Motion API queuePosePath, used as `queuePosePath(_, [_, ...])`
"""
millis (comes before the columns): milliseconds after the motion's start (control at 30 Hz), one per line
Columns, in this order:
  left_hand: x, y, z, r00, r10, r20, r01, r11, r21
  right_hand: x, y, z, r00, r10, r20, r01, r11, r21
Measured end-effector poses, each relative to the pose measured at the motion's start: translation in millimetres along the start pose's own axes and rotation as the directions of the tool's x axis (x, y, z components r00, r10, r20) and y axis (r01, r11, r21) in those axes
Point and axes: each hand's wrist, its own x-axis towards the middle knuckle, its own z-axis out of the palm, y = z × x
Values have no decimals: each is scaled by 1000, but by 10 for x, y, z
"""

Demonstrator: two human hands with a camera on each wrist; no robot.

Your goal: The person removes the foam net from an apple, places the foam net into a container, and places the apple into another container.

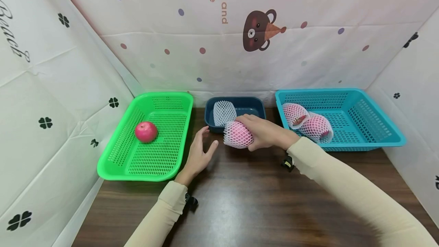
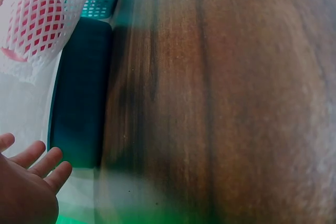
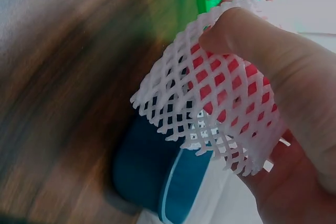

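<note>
My right hand [image 1: 262, 130] grips a red apple [image 3: 215, 87] wrapped in a white foam net [image 3: 176, 95], held above the front edge of the small dark blue basket [image 1: 250, 106]. Its thumb lies across the net in the right wrist view. To the left, my left hand [image 1: 199, 153] has its fingers spread and holds nothing, a short way from the netted apple. An empty white foam net [image 1: 224, 113] lies inside the dark blue basket. One bare red apple [image 1: 146, 132] sits in the green basket [image 1: 171, 176] on the left.
At the right stands a light blue basket [image 1: 394, 140] holding two apples in foam nets [image 1: 295, 115]. All three baskets line the back of the brown wooden table [image 1: 240, 201]. Printed white cloth [image 1: 205, 64] hangs behind them and along both sides.
</note>
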Motion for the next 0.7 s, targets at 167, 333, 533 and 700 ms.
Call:
queuePosePath(167, [-13,1,-2,1000,0,4,0,1000,-2,50,-23,108,1000,-8,12,8,1000,13])
queuePosePath(333, [-29,-21,-6,1000,8,5,-8,1000,-1,103,-28,215,1000,-22,20,21,999,30])
queuePosePath(533, [-51,-59,-15,1000,-1,27,0,1000,29,147,-44,322,999,-21,34,20,999,46])
queuePosePath(700, [-63,-81,-22,999,-3,37,2,999,40,182,-55,406,999,-31,40,29,998,61])
